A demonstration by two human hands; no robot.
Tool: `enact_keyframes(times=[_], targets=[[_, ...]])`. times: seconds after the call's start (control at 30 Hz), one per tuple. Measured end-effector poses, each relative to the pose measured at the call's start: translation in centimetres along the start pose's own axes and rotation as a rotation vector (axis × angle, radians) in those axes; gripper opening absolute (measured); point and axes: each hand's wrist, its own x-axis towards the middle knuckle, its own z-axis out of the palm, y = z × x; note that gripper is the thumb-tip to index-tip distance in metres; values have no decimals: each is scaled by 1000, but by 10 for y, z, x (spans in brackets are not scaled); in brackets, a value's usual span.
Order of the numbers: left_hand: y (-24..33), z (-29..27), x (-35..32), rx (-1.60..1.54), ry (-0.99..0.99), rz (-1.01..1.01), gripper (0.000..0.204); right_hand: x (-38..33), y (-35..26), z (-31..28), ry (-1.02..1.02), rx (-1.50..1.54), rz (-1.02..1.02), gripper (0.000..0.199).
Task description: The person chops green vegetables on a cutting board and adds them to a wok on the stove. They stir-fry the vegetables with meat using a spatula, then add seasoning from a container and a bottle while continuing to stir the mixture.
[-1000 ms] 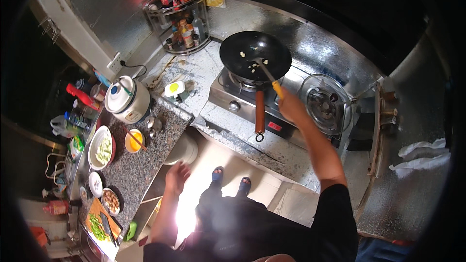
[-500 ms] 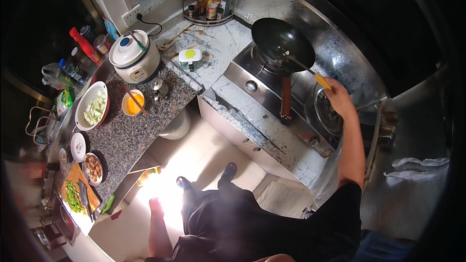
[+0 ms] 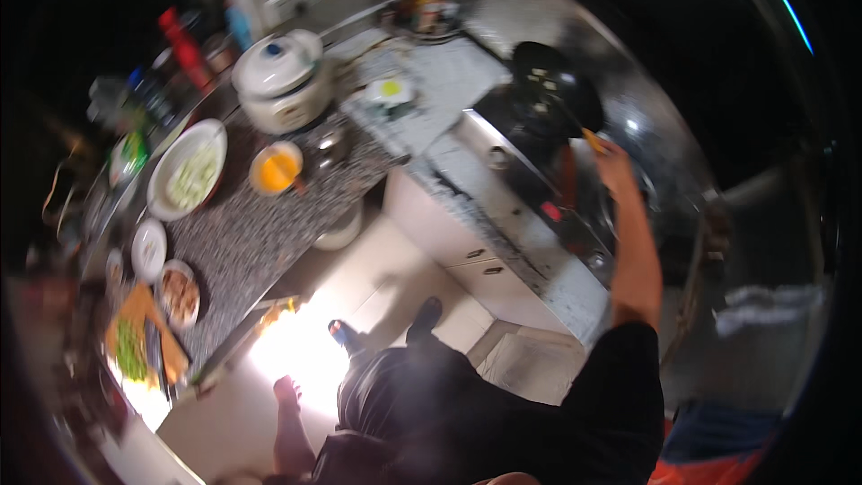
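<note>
My right hand (image 3: 616, 167) is closed on the yellow-orange handle of a spatula (image 3: 593, 139) whose blade reaches into a black wok (image 3: 548, 90). The wok sits on a metal stove (image 3: 530, 198), its reddish handle (image 3: 567, 181) pointing toward me just left of my hand. A few pale bits lie in the wok. My left hand (image 3: 285, 390) hangs low beside my leg above the bright floor, away from the counter. It is blurred and nothing shows in it.
On the speckled counter (image 3: 242, 242) to the left stand a white rice cooker (image 3: 278, 76), an orange bowl (image 3: 276, 169), a plate of pale chopped vegetables (image 3: 189, 171), small dishes and a board with greens (image 3: 135, 341). A condiment rack (image 3: 431, 0) stands at the back.
My left hand has left the counter edge and dropped to my side. My right hand stays on the spatula in the wok. The view has swung, and the picture is blurrier.
</note>
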Motion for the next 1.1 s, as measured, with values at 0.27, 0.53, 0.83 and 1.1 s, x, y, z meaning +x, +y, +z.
enact_keyframes(times=[0.27, 0.53, 0.83, 1.1], targets=[[16, 9, 26, -316, 88, 285, 25, -38, 147, -35, -69, 243, 153, 38], [243, -51, 14, -1095, 188, 417, 27, -11, 112, -23, 0, 410, 109, 41], [297, -59, 30, -1026, 192, 389, 32, -82, 67, -37, 82, 469, 191, 37], [276, -66, -51, -971, 60, 638, 31, -97, 22, -23, 139, 425, 281, 32]])
